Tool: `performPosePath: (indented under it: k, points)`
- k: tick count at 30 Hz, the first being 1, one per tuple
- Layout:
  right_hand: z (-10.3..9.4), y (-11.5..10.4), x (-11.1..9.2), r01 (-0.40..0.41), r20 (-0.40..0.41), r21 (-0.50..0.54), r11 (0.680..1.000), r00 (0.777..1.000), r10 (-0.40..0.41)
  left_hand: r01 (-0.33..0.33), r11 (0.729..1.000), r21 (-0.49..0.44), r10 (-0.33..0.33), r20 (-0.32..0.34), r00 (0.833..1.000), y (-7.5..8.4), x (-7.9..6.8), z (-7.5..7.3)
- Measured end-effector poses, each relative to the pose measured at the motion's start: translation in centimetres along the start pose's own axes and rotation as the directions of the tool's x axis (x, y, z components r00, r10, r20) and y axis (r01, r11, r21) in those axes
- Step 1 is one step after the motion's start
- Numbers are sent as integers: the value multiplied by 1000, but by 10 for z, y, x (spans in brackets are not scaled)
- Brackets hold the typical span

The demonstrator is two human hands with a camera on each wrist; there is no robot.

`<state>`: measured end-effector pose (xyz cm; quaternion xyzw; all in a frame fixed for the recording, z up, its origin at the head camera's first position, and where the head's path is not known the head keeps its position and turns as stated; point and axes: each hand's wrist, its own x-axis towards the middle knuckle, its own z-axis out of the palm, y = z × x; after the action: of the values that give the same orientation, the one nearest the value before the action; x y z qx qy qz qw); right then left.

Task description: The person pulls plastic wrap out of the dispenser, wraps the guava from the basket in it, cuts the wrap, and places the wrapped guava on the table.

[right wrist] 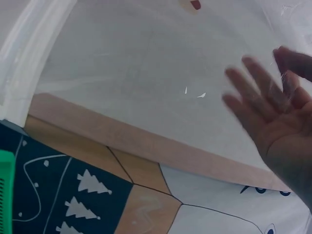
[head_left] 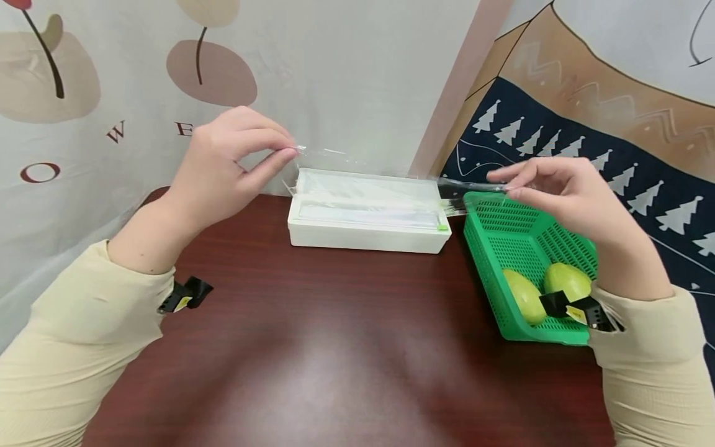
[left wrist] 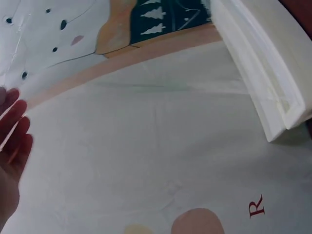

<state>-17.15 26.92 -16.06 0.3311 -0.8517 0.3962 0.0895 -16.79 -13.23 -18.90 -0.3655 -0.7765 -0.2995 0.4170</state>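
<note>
Nearest to us were the cream sleeves [head_left: 97, 310], which ended before the wrists, perhaps so that fabric would not catch the film [head_left: 470, 185]. The left hand [head_left: 226, 164] pinched one side of this film between thumb and fingertips. The right hand [head_left: 564, 189] pinched the other side, some of its fingers spread away; we think this was so the film clung to less skin. Both hands were well apart, probably because such thin film needs tension, otherwise it folds on itself. The film hung between them, above the white box [head_left: 365, 239]; whether it was joined to the box, we could not tell.

At the right stood the green basket [head_left: 485, 273], whose walls prevented two fruits [head_left: 568, 279] from rolling off. The box lay farther back, its long side facing us, just beside the basket; this placing, we supposed, gave both arms room.

The worktop [head_left: 335, 347] was dark reddish and shiny. Behind it was a pale printed backdrop [head_left: 346, 81], with white trees on dark blue at the right.
</note>
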Motion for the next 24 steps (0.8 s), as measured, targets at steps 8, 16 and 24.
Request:
performPosePath:
  k: [8, 16, 24]
  points:
    - [5, 9, -7, 88, 101, 250, 964, 988, -116, 179, 946, -271, -183, 9, 983, 4, -7, 4]
    - [10, 16, -27, 129, 255, 200, 971, 950, -178, 495, 623, -605, -330, 370, 868, 12, -27, -3]
    - [27, 26, -58, 84, 468, 213, 973, 866, -177, 575, 582, -575, -121, 638, 760, 17, -69, 0]
